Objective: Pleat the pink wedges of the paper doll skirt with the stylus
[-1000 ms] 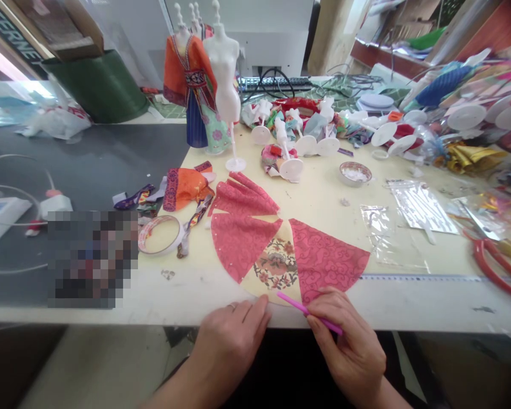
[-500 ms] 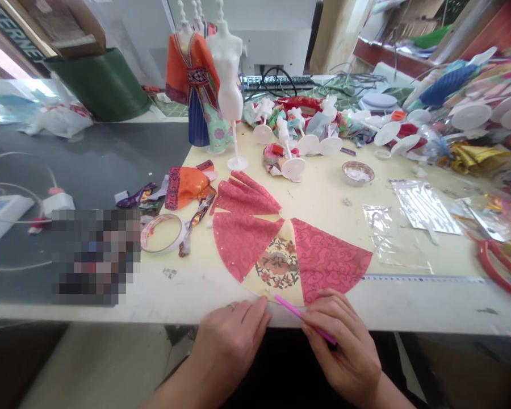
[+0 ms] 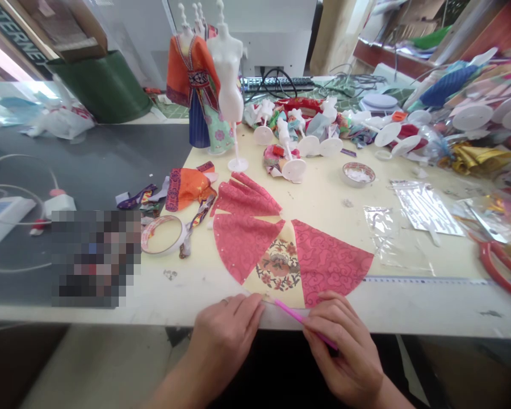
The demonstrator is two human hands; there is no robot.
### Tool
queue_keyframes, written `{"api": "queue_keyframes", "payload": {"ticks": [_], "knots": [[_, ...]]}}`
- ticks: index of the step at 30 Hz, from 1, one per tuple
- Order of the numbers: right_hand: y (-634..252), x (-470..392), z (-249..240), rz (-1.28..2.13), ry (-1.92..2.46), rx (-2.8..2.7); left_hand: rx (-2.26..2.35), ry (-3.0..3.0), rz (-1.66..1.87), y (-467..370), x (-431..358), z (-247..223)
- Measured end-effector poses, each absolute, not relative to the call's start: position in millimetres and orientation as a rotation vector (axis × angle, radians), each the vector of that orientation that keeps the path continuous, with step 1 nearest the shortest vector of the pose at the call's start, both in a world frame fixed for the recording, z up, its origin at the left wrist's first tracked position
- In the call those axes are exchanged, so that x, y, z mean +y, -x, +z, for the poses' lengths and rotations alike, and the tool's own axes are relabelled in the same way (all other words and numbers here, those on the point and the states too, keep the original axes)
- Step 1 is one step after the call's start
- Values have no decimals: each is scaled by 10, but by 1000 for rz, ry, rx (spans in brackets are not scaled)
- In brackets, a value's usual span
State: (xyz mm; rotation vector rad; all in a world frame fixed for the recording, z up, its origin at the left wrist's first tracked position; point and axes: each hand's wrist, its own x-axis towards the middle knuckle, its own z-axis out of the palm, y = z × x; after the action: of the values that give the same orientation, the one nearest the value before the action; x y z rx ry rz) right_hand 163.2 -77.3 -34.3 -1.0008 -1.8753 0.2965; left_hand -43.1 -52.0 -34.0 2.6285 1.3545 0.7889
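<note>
A slim pink pen-like stick (image 3: 290, 312) is pinched in my right hand (image 3: 344, 343), its tip pointing left. That tip sits at the lower edge of a cream fabric panel (image 3: 293, 292) printed with a round floral pattern. My left hand (image 3: 225, 338) is closed at the same edge, fingertips pressed together close to the stick's tip. Something small shows at those fingertips, too small to name. Flanking the cream panel are a red patterned panel (image 3: 330, 261) and another red panel (image 3: 244, 244) dotted with small pale spots; together they fan out flat on the table.
Folded red fabric (image 3: 247, 194) lies behind the fan. A tape roll (image 3: 147, 241) and an orange garment piece (image 3: 188, 187) are to the left. Further back stand a dressed doll form (image 3: 198, 85) and a bare white one (image 3: 230, 85). Red-handled scissors (image 3: 489, 255) and a small bowl (image 3: 358, 180) lie right.
My left hand has shifted slightly left along the cream panel's edge, and the small thing at its fingertips now shows. My right hand keeps the pink stick in nearly the same place.
</note>
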Motion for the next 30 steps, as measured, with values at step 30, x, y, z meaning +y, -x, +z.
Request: {"api": "queue_keyframes", "payload": {"ticks": [30], "knots": [[-1665, -843, -350, 258, 1001, -1860, 1313, -2672, 777, 424, -497, -307]]}}
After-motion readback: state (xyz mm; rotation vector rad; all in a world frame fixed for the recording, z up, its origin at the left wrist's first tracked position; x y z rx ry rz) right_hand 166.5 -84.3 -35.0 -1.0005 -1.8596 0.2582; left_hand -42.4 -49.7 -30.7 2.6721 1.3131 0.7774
